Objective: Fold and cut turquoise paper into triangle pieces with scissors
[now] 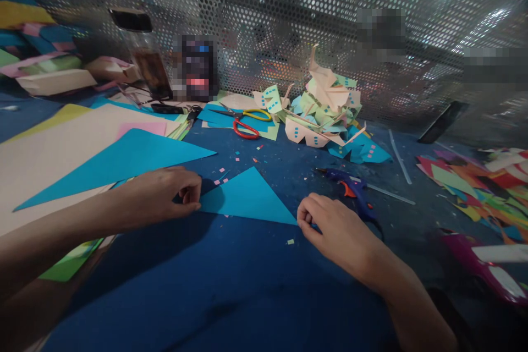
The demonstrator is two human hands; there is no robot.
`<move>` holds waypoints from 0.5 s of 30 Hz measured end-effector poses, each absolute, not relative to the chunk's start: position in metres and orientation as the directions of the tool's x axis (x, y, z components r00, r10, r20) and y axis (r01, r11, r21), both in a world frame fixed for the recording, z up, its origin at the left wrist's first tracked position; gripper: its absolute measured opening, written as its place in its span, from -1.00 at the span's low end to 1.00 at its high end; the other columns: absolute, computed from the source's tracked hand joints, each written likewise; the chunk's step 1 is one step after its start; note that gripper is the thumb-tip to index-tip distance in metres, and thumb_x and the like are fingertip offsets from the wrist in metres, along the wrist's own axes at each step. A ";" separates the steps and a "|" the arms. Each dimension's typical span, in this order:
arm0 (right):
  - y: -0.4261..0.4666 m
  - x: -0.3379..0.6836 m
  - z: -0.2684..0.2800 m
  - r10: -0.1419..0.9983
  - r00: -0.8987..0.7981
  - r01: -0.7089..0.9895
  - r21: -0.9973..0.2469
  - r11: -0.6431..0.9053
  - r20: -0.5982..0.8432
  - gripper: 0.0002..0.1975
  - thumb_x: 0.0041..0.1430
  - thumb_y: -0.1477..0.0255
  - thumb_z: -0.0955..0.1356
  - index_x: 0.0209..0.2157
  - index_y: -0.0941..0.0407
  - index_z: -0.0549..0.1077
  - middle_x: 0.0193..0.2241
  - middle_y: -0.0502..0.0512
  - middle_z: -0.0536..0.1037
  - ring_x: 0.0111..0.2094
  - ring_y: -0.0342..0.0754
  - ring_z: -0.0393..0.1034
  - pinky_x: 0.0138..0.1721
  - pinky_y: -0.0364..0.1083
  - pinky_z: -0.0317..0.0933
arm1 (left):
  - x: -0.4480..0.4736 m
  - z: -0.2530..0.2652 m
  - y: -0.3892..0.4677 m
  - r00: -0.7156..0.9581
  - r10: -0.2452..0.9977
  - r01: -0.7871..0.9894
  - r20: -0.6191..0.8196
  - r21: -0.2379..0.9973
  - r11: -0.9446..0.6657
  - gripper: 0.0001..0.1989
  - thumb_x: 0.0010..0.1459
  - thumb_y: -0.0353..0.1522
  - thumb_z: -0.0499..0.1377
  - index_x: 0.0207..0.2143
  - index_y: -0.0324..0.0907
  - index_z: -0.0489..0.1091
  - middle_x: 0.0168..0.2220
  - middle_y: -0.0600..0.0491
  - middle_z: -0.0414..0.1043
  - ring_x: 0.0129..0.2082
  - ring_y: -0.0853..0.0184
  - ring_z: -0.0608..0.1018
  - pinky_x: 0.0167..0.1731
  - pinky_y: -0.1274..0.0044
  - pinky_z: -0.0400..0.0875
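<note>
A blue paper triangle (251, 198) lies in front of me with its point away from me. My left hand (177, 192) pinches the triangle's left corner between thumb and curled fingers. At the right corner, my right hand (325, 223) has its thumb and fingers closed on the paper. Left of it rests a larger blue paper triangle (132, 162) on top of pale sheets (53, 146). Just beyond my right hand lies a purple glue gun (355, 190) with an orange trigger.
Scissors (247, 121) with red and yellow handles lie on blue paper. Behind are folded paper pieces (325, 104) in a heap, a bottle (146, 60) and a perforated metal panel (256, 16). Coloured scraps (474, 192) and a magenta object (487, 267) are at right. Tiny paper bits dot the blue tabletop (231, 291).
</note>
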State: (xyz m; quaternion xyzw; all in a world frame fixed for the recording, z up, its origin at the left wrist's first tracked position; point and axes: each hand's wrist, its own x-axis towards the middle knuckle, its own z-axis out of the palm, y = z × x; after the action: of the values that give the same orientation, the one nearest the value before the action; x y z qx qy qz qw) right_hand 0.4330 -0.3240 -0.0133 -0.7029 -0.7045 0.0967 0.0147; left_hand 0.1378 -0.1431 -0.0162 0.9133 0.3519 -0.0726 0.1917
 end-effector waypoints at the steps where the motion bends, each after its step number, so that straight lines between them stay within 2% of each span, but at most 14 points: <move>1: -0.324 0.434 -0.014 0.994 -0.012 0.989 -0.149 -0.005 -0.112 -0.86 0.30 0.54 0.30 -0.37 0.09 0.39 -0.35 -0.01 0.48 -0.35 -0.06 0.35 -0.30 -0.03 0.05 | 0.138 -0.015 -0.143 0.735 0.620 0.678 -0.275 0.293 -0.674 -0.80 0.16 -0.20 0.12 -0.41 -0.12 0.41 -0.32 0.07 0.48 -0.29 0.27 0.46 -0.32 0.49 0.23; 15: -0.331 0.443 -0.018 0.996 -0.035 0.996 -0.081 0.029 -0.078 -0.85 0.28 0.55 0.29 -0.39 0.08 0.35 -0.41 -0.03 0.44 -0.40 -0.08 0.32 -0.33 -0.03 0.01 | 0.131 -0.009 -0.134 0.724 0.596 0.690 -0.348 0.327 -0.646 -0.81 0.17 -0.21 0.15 -0.39 -0.10 0.44 -0.30 0.09 0.50 -0.30 0.30 0.49 -0.32 0.51 0.25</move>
State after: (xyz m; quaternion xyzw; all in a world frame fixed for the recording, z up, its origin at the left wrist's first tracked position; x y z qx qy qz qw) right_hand 0.4426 -0.3309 -0.0177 -0.6947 -0.7171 0.0563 -0.0001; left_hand 0.1306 -0.1339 -0.0090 0.9012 0.3566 -0.1050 0.2230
